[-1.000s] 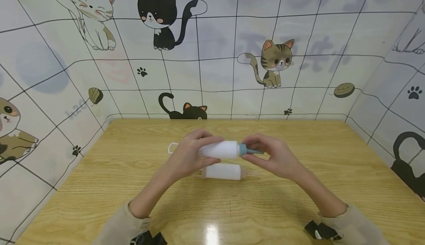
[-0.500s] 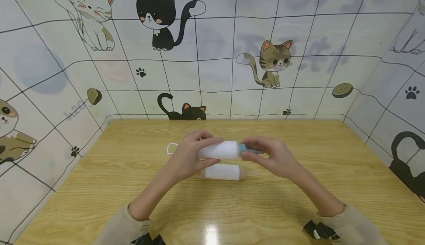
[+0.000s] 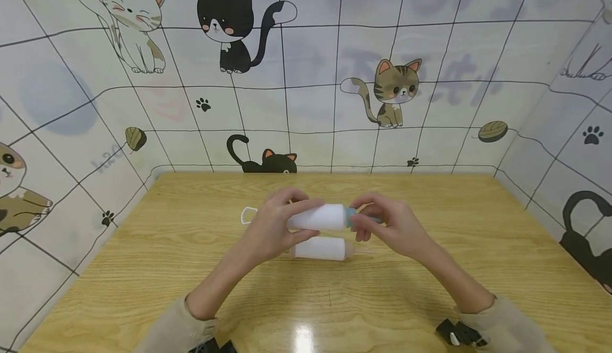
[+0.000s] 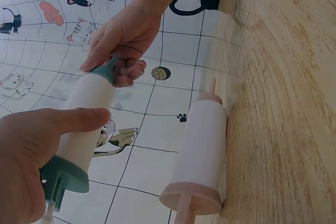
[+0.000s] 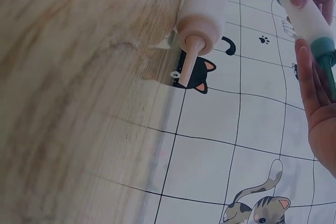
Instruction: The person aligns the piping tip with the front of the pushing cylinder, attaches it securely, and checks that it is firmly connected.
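My left hand (image 3: 270, 228) grips the white barrel of a plastic syringe (image 3: 320, 217), held level over the table. A white ring handle (image 3: 243, 216) sticks out on its left. The teal flange (image 4: 76, 176) shows below the left thumb in the left wrist view. At the other end, my right hand (image 3: 397, 225) pinches the teal nozzle cap (image 3: 350, 216) between thumb and index finger, its other fingers curled in near the thin nozzle (image 5: 329, 77). A second syringe (image 3: 319, 248), white with pale pink ends, lies on the table just nearer to me.
The wood-grain table (image 3: 229, 300) reaches back to a wall covering (image 3: 311, 103) printed with cartoon cats and grid lines. More of this covering rises at both sides. Black straps (image 3: 461, 334) sit at the sleeve cuffs.
My right thumb and fingers have shifted on the teal cap: the fingers now curl further in, and the thumb lies across the cap. The left hand and both syringes stay nearly still.
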Tool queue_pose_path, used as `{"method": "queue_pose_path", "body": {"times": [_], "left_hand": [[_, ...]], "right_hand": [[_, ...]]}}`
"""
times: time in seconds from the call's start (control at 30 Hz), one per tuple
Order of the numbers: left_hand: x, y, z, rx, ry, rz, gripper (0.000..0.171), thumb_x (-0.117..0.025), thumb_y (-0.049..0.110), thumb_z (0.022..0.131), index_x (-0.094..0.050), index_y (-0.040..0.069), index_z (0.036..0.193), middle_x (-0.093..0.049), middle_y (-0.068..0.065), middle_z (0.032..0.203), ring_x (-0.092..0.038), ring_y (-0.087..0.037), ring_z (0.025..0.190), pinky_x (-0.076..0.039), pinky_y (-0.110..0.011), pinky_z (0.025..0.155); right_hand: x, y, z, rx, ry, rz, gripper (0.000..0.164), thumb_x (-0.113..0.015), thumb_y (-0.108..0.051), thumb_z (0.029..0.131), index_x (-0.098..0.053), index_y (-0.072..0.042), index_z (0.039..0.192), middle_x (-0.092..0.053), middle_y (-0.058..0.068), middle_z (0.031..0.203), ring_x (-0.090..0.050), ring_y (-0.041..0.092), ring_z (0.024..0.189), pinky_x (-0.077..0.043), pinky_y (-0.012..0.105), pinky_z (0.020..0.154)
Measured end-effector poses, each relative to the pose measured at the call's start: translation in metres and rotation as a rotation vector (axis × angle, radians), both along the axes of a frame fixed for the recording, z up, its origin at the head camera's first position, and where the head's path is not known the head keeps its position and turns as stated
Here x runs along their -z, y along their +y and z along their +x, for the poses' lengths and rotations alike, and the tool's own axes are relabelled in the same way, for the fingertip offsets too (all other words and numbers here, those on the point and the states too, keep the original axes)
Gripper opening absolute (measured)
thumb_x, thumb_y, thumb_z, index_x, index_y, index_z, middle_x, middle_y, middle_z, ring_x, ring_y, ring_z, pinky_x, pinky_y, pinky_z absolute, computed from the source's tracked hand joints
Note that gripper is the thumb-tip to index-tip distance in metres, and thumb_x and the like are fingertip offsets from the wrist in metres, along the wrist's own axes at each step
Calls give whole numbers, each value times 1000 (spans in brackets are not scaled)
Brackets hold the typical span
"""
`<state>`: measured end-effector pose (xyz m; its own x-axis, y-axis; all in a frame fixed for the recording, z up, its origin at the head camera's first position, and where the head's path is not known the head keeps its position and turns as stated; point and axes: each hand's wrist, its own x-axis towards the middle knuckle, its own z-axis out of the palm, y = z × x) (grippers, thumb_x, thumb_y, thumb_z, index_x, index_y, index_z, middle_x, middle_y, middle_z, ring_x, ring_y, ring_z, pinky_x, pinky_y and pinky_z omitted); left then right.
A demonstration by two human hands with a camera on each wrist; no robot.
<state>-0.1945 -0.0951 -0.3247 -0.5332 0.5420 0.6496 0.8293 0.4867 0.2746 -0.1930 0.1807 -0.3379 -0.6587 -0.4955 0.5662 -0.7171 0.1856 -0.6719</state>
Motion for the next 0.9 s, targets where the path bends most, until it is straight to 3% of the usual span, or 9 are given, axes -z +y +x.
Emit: {"method": "queue_pose_path", "body": {"times": [0.17, 0.33, 0.43, 0.7, 0.9], "left_hand": [[0, -1, 0, 3, -6, 4, 49, -93, 18, 73, -75, 13, 118, -64, -3, 106, -59, -21, 100, -46, -46, 94], [-1, -1, 0, -7, -29, 22, 49, -93, 18, 73, -75, 14, 118, -65, -3, 106, -59, -21, 101, -49, -43, 91], [-1, -2, 0, -11, -36, 26, 48, -93, 18, 73, -75, 14, 118, -65, -4, 106, -59, -22, 102, -49, -43, 89], [1, -2, -1, 16, -10, 26, 49, -93, 19, 73, -75, 13, 119, -65, -3, 106, -59, -21, 100, -48, -44, 90], [1, -3, -1, 56, -38, 62, 49, -92, 18, 74, -75, 11, 120, -64, -3, 105, -59, -19, 99, -51, -38, 87]], "right_hand": [[-2, 0, 0, 31, 30, 19, 27, -69, 7, 91, -63, -1, 117, -71, 8, 95, -70, 16, 75, -59, 29, 67], [-5, 3, 0, 13, 103, 41, 48, -75, 9, 84, -57, 0, 128, -67, 11, 117, -70, 16, 95, -58, 28, 81], [-6, 5, -1, -11, 134, 48, 54, -78, 12, 80, -57, 0, 129, -67, 11, 118, -70, 17, 97, -57, 29, 84], [-5, 5, -3, -16, 158, 75, 46, -78, 13, 80, -65, -6, 120, -69, 4, 112, -71, 15, 96, -58, 31, 81], [-3, 6, -6, -18, 241, 55, 47, -79, 15, 76, -66, -3, 118, -71, 8, 110, -71, 16, 97, -58, 29, 81]]}}
